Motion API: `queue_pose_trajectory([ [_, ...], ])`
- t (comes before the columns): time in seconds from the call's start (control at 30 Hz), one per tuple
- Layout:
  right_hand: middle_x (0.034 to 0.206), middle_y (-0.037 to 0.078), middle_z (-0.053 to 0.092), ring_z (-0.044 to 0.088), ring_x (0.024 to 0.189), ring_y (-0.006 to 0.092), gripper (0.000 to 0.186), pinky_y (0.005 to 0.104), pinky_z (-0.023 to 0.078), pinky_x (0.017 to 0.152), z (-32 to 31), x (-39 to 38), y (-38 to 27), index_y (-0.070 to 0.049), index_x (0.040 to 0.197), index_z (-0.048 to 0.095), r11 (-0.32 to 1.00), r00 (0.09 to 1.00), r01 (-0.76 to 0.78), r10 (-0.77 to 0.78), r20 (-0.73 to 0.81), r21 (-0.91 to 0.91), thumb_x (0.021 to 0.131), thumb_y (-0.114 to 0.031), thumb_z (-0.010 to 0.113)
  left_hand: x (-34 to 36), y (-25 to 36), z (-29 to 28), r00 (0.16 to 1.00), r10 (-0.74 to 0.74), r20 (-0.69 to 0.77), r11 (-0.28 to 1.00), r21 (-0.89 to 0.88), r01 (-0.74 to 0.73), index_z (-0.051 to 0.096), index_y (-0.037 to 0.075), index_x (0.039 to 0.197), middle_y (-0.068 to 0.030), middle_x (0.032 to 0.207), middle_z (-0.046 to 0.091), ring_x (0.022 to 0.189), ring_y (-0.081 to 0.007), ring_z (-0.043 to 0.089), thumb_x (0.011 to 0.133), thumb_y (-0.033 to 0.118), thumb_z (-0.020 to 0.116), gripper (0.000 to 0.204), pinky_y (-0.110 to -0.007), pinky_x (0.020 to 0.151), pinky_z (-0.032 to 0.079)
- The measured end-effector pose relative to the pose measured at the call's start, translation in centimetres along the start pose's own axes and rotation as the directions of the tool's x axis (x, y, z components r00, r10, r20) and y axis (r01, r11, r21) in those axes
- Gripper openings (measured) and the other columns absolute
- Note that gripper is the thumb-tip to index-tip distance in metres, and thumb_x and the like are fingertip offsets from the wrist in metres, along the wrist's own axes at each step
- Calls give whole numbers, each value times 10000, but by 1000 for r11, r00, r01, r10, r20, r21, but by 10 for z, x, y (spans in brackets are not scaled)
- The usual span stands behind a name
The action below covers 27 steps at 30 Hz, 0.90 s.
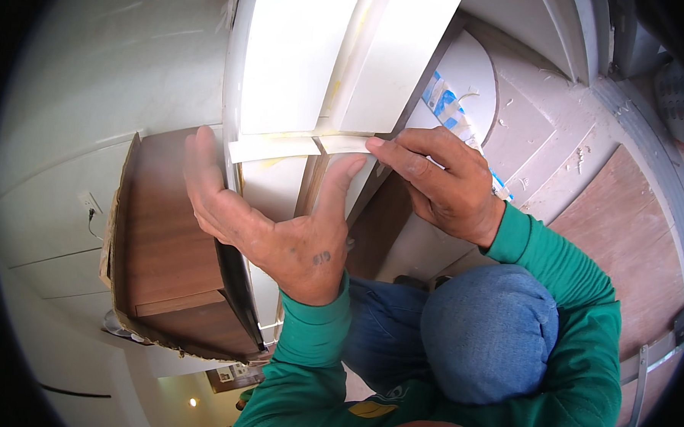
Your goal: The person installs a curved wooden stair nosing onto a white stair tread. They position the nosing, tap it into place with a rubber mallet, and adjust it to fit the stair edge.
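Note:
A narrow white strip (276, 148) lies crosswise over a white panelled piece (296, 51) in front of me, with yellowish smears along its joints. Thumb and fingertips of my right hand (450, 180) pinch the strip's right end. My left hand (276, 230) is spread wide, fingers up beside the strip's left end and thumb just below its right part. Nothing shows in the left palm; whether its fingers touch the panel edge I cannot tell. Below the strip, a brown band (310, 185) runs between two white faces.
A brown wood-faced panel with ragged cardboard edging (174, 221) stands to the left. On the right, the floor (537, 107) carries scattered shavings, a round-edged white board (470, 74) and a brown sheet (616, 233). My bent knee (489, 334) is close below my right hand.

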State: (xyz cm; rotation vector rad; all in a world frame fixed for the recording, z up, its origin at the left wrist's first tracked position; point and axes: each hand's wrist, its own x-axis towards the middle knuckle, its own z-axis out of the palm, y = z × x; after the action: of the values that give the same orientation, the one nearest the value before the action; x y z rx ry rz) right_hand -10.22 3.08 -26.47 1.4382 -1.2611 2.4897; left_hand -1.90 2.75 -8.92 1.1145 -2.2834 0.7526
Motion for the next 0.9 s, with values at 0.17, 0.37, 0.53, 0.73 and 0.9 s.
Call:
queue_pose_trajectory([
  [0.17, 1074, 80, 712, 713, 888, 249, 558, 356, 613, 736, 1, 1, 0, -62, 1316, 759, 999, 1000, -11, 11, 2, 38, 783, 102, 744, 1, 1, -1, 1000, 7, 10, 999, 35, -8, 422, 10, 1620, -210, 1625, 451, 1525, -374, 382, 669, 280, 1073, 1184, -533, 1269, 328],
  [0.37, 1088, 84, 712, 715, 911, 261, 544, 364, 613, 762, 4, 2, 0, -57, 1308, 758, 996, 1000, -23, 23, 4, 84, 788, 104, 744, 1, 2, -1, 1000, -28, 9, 1000, -4, 28, 430, 24, 1619, -224, 1618, 449, 1534, -378, 377, 678, 240, 1070, 1158, -526, 1270, 338],
  [0.53, 1105, 86, 714, 720, 936, 265, 543, 367, 615, 774, 2, 3, 1, -58, 1305, 756, 994, 999, -38, 36, 18, 107, 789, 112, 743, 1, 4, 1, 998, -60, 20, 997, -38, 60, 440, 26, 1613, -228, 1614, 449, 1536, -375, 385, 682, 221, 1068, 1140, -522, 1277, 338],
  [0.73, 1122, 89, 713, 724, 951, 272, 558, 373, 622, 799, 3, 2, 1, -61, 1312, 752, 989, 998, -55, 51, 30, 135, 784, 122, 739, 1, 3, 2, 998, -62, 11, 996, -59, 63, 455, 20, 1602, -220, 1603, 461, 1529, -369, 414, 679, 213, 1066, 1124, -523, 1297, 328],
  [0.9, 1132, 92, 710, 729, 970, 281, 553, 380, 629, 821, 2, 4, 1, -62, 1316, 748, 989, 998, -55, 51, 36, 138, 794, 121, 727, 1, 3, 3, 998, -60, 2, 996, -62, 60, 467, 3, 1589, -209, 1594, 471, 1522, -363, 430, 680, 217, 1065, 1109, -521, 1301, 327],
])
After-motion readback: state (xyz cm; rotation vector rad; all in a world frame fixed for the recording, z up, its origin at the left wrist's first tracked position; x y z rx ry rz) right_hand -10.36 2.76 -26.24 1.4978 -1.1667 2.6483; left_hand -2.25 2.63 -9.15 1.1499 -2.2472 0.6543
